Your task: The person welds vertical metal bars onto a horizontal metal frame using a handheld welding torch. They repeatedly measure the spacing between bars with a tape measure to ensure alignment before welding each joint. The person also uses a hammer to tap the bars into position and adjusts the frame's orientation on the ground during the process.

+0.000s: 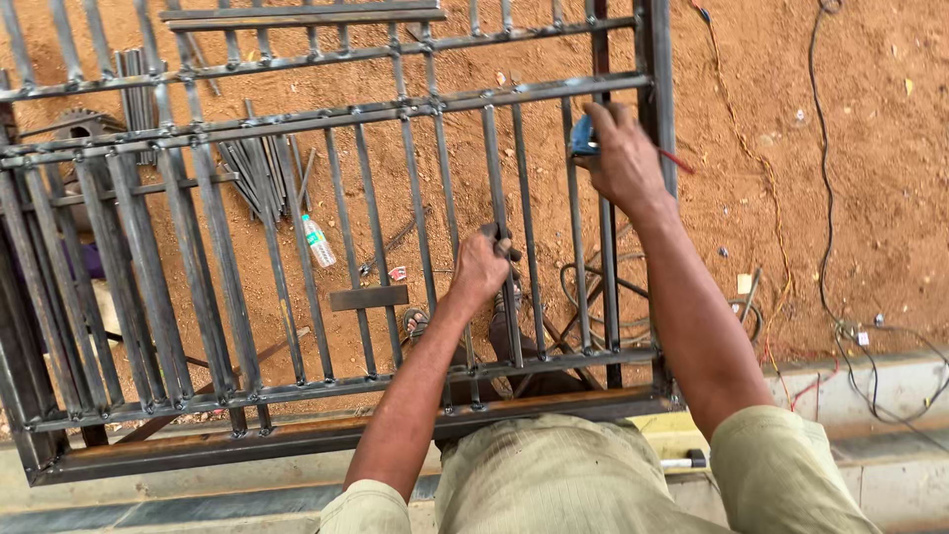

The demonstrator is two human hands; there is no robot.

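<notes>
A big metal gate (326,119) made of long, thin, dark bars lies flat over red, sandy dirt (870,198). The left hand (481,267) is wrapped tight around one thin upright bar (499,178) near the middle of the gate. The right hand (623,158) rests by the thick side post and grips a small blue tool (583,136). A clear plastic bottle (318,241) and loose black wires (830,247) lie on the dirt.
</notes>
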